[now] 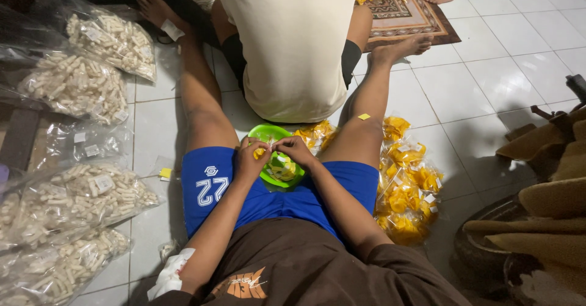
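Both the left hand (250,157) and right hand (293,149) pinch a small, light, crinkly clear plastic packet of yellow snacks (261,153) by its top edge, the round green plastic bowl (268,132) just toward five o'clock of it.

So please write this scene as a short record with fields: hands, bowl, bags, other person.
left hand: pinches a small yellow snack piece over the bowl
right hand: fingers meet the left hand's
green bowl: on the floor between the legs, yellow pieces inside
yellow snack bags: beside the right leg
white snack bags: left side
other person: sits ahead, back turned
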